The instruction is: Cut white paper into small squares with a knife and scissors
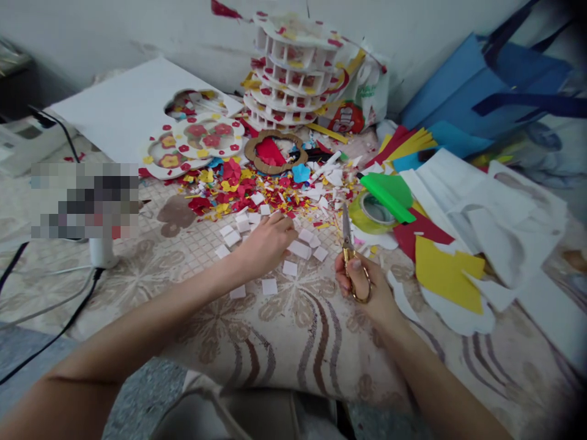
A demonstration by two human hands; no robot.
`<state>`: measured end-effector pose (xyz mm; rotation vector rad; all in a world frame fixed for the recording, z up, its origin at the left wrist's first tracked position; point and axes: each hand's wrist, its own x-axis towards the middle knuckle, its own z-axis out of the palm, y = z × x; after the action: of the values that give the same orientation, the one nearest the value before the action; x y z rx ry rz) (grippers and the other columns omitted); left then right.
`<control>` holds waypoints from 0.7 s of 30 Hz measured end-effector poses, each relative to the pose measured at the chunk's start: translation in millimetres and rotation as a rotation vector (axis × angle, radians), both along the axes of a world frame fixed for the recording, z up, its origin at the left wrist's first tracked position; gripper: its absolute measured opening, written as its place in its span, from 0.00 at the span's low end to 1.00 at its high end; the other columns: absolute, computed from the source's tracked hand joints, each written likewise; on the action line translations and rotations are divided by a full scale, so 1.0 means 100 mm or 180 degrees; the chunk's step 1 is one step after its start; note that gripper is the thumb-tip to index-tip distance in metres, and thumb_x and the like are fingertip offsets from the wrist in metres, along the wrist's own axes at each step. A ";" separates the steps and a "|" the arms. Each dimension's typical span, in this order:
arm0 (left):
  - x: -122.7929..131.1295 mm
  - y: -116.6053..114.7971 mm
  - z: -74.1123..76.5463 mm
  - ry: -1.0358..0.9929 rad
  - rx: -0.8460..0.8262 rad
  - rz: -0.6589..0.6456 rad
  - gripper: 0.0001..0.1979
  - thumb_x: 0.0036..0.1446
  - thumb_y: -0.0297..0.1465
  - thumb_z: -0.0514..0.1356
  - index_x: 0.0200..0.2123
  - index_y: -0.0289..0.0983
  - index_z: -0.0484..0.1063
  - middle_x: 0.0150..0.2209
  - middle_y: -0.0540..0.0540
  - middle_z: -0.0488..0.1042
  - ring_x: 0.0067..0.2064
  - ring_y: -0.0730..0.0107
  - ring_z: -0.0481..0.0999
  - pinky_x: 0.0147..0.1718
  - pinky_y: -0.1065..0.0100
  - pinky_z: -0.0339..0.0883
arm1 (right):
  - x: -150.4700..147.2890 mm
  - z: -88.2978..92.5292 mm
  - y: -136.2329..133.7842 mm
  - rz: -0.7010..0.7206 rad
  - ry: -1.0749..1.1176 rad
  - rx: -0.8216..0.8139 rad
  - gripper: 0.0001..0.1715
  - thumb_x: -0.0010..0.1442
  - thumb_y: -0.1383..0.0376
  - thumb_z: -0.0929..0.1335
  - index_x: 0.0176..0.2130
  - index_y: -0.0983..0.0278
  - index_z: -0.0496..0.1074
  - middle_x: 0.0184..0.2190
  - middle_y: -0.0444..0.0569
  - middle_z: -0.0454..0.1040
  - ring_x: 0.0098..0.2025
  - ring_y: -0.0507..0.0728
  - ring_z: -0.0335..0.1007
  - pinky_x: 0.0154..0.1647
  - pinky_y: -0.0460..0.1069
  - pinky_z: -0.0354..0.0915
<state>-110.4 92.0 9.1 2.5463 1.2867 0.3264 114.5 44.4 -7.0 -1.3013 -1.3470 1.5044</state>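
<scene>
My right hand (367,284) is closed round a pair of gold-handled scissors (347,244), whose blades point away from me and look closed. My left hand (270,241) hovers low over or rests among small white square pieces (300,249). Its fingers are curled together, and what they hold, if anything, is hidden. More white squares (232,238) lie left of it, and a few (269,286) sit closer to me. Beyond the hands spreads a heap of red, yellow, blue and white scraps and cut-out flowers (232,174).
A tiered white model (293,79) with red flowers stands at the back. Flower-shaped frames (211,135) lie to its left. On the right are a green cutter (389,198), a roll of tape (373,211), coloured sheets (449,275) and a blue bag (477,85). Black cables (68,333) hang at left.
</scene>
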 end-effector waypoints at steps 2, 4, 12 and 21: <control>-0.01 0.02 0.01 -0.0053 0.0030 0.0054 0.09 0.51 0.21 0.61 0.37 0.34 0.73 0.42 0.39 0.73 0.47 0.53 0.67 0.45 0.58 0.60 | 0.02 -0.02 0.01 -0.0040 0.0068 0.0032 0.30 0.55 0.37 0.64 0.30 0.61 0.65 0.16 0.38 0.57 0.17 0.48 0.53 0.17 0.45 0.56; -0.03 0.01 0.05 -0.0261 0.0032 0.0069 0.07 0.53 0.23 0.61 0.37 0.35 0.72 0.41 0.40 0.73 0.46 0.54 0.67 0.45 0.58 0.60 | 0.02 -0.04 0.02 -0.0115 0.0106 0.0074 0.28 0.57 0.40 0.64 0.30 0.61 0.65 0.17 0.38 0.58 0.17 0.48 0.54 0.17 0.45 0.55; 0.08 -0.17 0.21 -0.1107 -0.0113 -0.0106 0.09 0.60 0.28 0.57 0.44 0.36 0.70 0.44 0.40 0.73 0.45 0.60 0.72 0.45 0.62 0.64 | -0.02 -0.08 0.02 -0.0386 0.0044 0.0272 0.18 0.58 0.51 0.70 0.35 0.62 0.68 0.17 0.38 0.63 0.19 0.49 0.59 0.20 0.45 0.54; 0.12 -0.21 0.26 -0.2009 -0.1789 0.0010 0.12 0.60 0.37 0.59 0.42 0.36 0.74 0.38 0.44 0.77 0.37 0.67 0.75 0.34 0.69 0.66 | -0.06 -0.04 0.00 -0.0087 0.0574 0.0074 0.17 0.58 0.53 0.69 0.29 0.61 0.63 0.16 0.37 0.60 0.17 0.48 0.55 0.18 0.45 0.54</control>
<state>-98.5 71.2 34.7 1.7656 0.9579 0.6073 108.5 44.2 -10.6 -1.1357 -1.2228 1.5435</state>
